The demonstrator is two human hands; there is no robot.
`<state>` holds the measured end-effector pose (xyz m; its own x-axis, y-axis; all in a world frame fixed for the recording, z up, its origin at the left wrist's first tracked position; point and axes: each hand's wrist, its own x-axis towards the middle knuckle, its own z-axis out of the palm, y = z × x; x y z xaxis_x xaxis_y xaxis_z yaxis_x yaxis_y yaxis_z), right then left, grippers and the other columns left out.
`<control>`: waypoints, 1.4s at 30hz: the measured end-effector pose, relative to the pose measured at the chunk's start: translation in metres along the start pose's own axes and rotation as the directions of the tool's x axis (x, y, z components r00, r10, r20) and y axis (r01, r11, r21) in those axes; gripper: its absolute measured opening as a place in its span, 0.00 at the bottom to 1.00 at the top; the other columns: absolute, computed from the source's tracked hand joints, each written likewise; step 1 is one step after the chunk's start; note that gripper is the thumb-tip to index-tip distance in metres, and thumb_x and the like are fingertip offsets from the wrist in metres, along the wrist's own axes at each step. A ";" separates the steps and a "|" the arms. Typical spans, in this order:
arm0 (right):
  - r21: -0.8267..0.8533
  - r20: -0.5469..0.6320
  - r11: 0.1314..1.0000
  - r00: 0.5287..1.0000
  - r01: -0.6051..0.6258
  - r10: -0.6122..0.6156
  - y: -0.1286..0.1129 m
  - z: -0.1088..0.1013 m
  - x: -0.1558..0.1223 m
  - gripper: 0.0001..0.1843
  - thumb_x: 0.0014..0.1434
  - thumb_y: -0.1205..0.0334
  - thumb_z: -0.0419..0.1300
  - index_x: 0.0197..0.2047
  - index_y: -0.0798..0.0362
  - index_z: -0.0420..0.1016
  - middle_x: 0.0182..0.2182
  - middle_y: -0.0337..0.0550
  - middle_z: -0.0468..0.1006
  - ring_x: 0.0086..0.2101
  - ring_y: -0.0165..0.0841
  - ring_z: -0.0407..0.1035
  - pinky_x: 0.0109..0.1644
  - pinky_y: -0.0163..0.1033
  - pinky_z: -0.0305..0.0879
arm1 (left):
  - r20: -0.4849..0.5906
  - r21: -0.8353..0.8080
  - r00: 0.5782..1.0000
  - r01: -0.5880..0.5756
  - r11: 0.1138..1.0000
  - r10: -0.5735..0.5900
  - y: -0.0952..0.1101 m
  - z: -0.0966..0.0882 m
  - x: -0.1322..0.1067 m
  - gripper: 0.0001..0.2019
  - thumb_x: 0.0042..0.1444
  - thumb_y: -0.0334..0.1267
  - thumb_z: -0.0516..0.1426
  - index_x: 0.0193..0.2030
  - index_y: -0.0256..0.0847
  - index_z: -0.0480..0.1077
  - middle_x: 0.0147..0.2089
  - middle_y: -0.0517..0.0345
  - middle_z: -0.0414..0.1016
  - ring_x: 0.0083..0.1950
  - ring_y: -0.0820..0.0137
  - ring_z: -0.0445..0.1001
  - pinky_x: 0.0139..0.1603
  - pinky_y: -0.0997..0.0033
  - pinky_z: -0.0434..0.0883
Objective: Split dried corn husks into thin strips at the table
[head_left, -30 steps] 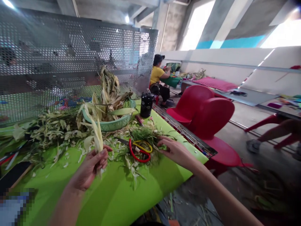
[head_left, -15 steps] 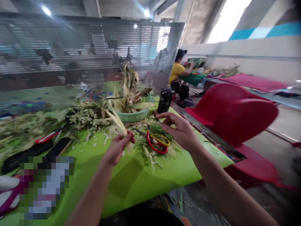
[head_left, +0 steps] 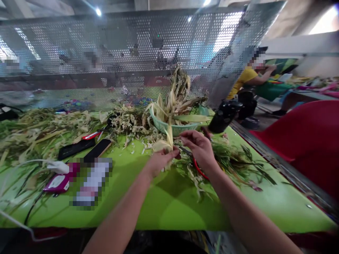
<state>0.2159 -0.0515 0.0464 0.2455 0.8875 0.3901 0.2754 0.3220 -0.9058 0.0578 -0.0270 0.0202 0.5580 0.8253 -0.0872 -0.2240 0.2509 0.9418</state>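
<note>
Open lane along the table [head_left: 180,215], nearer than the hands [head_left: 162,160]! Dead ahead, the green basket [head_left: 159,124] blocks; black container [head_left: 224,116] guards its right, red scissor handle [head_left: 196,165] beside the right hand [head_left: 200,146], perforated screen [head_left: 119,63] walling the back.

"What does the husk [head_left: 170,135] look like?"

"Pale creamy yellow and thin, narrow at the top, with a brighter strip along its length."

"How is it held?"

"The left hand [head_left: 162,161] grips it low down, above the tabletop [head_left: 159,211], thumb against fingers."

"Upright?"

"The narrow part, nearly so: it rises almost straight from the fingertips. A broader pale flap spreads out to the left, low over the hand. I can't tell whether both are one piece."

"And the right hand [head_left: 200,146]?"

"Just beside the husk, fingers bent towards it, their tips apart from the narrow part."
</note>
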 end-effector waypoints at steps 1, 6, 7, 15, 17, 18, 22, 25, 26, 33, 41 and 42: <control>0.034 0.015 0.999 1.000 -0.013 0.013 0.002 -0.001 0.000 0.11 0.53 0.55 0.63 0.38 0.52 0.74 0.29 0.38 0.73 0.29 0.31 0.65 0.34 0.36 0.63 | 0.025 0.065 0.999 0.044 0.997 -0.045 -0.003 0.001 0.001 0.18 0.44 0.46 0.67 0.37 0.36 0.74 0.34 0.53 0.76 0.36 0.69 0.72 0.39 0.70 0.65; 0.126 0.129 0.987 0.988 -0.101 0.085 -0.002 0.001 0.000 0.12 0.55 0.50 0.62 0.36 0.51 0.75 0.31 0.39 0.75 0.32 0.33 0.68 0.39 0.37 0.65 | 0.071 0.125 0.996 0.052 0.991 -0.061 -0.014 0.004 0.006 0.20 0.47 0.54 0.63 0.34 0.36 0.72 0.27 0.57 0.71 0.27 0.73 0.67 0.31 0.71 0.62; 0.115 0.150 0.987 0.984 -0.109 0.092 -0.004 0.002 -0.001 0.14 0.58 0.49 0.59 0.36 0.51 0.75 0.33 0.40 0.76 0.34 0.34 0.68 0.41 0.37 0.65 | 0.055 0.089 0.997 0.040 0.995 -0.045 -0.015 0.004 0.007 0.21 0.47 0.55 0.63 0.35 0.36 0.71 0.26 0.59 0.69 0.26 0.74 0.65 0.30 0.71 0.62; 0.099 0.304 0.971 0.935 -0.219 0.180 0.002 0.021 -0.014 0.20 0.50 0.48 0.64 0.43 0.50 0.77 0.33 0.42 0.79 0.36 0.39 0.72 0.39 0.42 0.68 | 0.033 0.274 0.994 -0.114 0.955 0.109 -0.022 0.005 0.006 0.19 0.48 0.53 0.62 0.35 0.38 0.71 0.26 0.59 0.67 0.27 0.74 0.60 0.29 0.73 0.58; 0.150 0.256 0.953 0.941 -0.264 0.220 0.004 0.022 -0.015 0.19 0.53 0.45 0.60 0.39 0.51 0.78 0.28 0.42 0.78 0.33 0.39 0.72 0.35 0.41 0.68 | 0.057 0.408 0.988 -0.152 0.900 0.142 -0.020 0.009 0.004 0.17 0.51 0.52 0.60 0.34 0.38 0.72 0.28 0.57 0.69 0.30 0.72 0.61 0.30 0.72 0.57; 0.180 0.227 0.945 0.947 -0.272 0.229 0.004 0.020 -0.015 0.20 0.54 0.43 0.58 0.37 0.51 0.78 0.26 0.43 0.77 0.31 0.39 0.72 0.33 0.41 0.68 | 0.064 0.449 0.987 -0.163 0.879 0.150 -0.019 0.011 0.003 0.16 0.53 0.52 0.58 0.34 0.38 0.72 0.28 0.56 0.68 0.30 0.71 0.61 0.30 0.71 0.57; 0.275 0.161 0.920 0.956 -0.281 0.244 -0.003 0.011 -0.012 0.22 0.57 0.40 0.55 0.33 0.51 0.76 0.29 0.44 0.78 0.25 0.35 0.69 0.23 0.37 0.62 | 0.084 0.480 0.977 -0.210 0.852 0.193 -0.017 0.017 -0.001 0.19 0.59 0.54 0.51 0.38 0.38 0.70 0.28 0.56 0.66 0.29 0.71 0.59 0.29 0.70 0.56; 0.379 0.137 0.876 0.954 -0.298 0.265 -0.008 0.006 -0.009 0.22 0.56 0.39 0.56 0.28 0.50 0.72 0.31 0.43 0.79 0.21 0.32 0.65 0.18 0.36 0.57 | 0.108 0.510 0.971 -0.238 0.827 0.213 -0.016 0.020 -0.003 0.20 0.61 0.54 0.47 0.33 0.39 0.66 0.29 0.57 0.65 0.29 0.71 0.59 0.30 0.70 0.56; 0.416 0.121 0.862 0.958 -0.288 0.261 -0.009 0.005 -0.008 0.22 0.55 0.40 0.57 0.26 0.51 0.71 0.30 0.43 0.79 0.22 0.31 0.65 0.19 0.36 0.58 | 0.117 0.532 0.971 -0.240 0.812 0.210 -0.015 0.020 -0.004 0.20 0.62 0.54 0.46 0.32 0.39 0.65 0.29 0.57 0.64 0.29 0.71 0.59 0.30 0.70 0.56; 0.625 -0.002 0.737 0.943 -0.258 0.332 -0.006 -0.006 0.004 0.20 0.53 0.42 0.63 0.24 0.51 0.70 0.21 0.37 0.72 0.24 0.32 0.67 0.27 0.36 0.60 | 0.172 0.698 0.968 -0.250 0.671 0.182 -0.006 0.021 -0.006 0.20 0.64 0.52 0.43 0.29 0.40 0.62 0.26 0.60 0.61 0.30 0.71 0.59 0.32 0.70 0.55; 0.732 -0.162 0.679 0.950 -0.064 0.265 -0.005 -0.037 0.023 0.25 0.51 0.41 0.65 0.22 0.50 0.59 0.17 0.30 0.57 0.18 0.24 0.53 0.22 0.33 0.54 | 0.179 0.713 0.978 -0.205 0.671 0.109 -0.002 0.015 -0.008 0.21 0.63 0.54 0.44 0.29 0.40 0.63 0.28 0.59 0.63 0.30 0.70 0.61 0.32 0.70 0.56; 0.729 -0.159 0.681 0.953 -0.062 0.257 -0.004 -0.041 0.025 0.26 0.52 0.40 0.63 0.21 0.50 0.57 0.16 0.30 0.54 0.17 0.24 0.51 0.22 0.33 0.55 | 0.184 0.705 0.978 -0.199 0.680 0.096 -0.001 0.014 -0.008 0.22 0.62 0.55 0.44 0.30 0.40 0.64 0.28 0.59 0.63 0.30 0.70 0.61 0.32 0.70 0.57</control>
<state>0.2589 -0.0447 0.0668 0.4522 0.8765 0.1652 -0.5056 0.4045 -0.7620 0.0651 -0.0411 0.0242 0.6710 0.7386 0.0650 0.3000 -0.3506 0.8872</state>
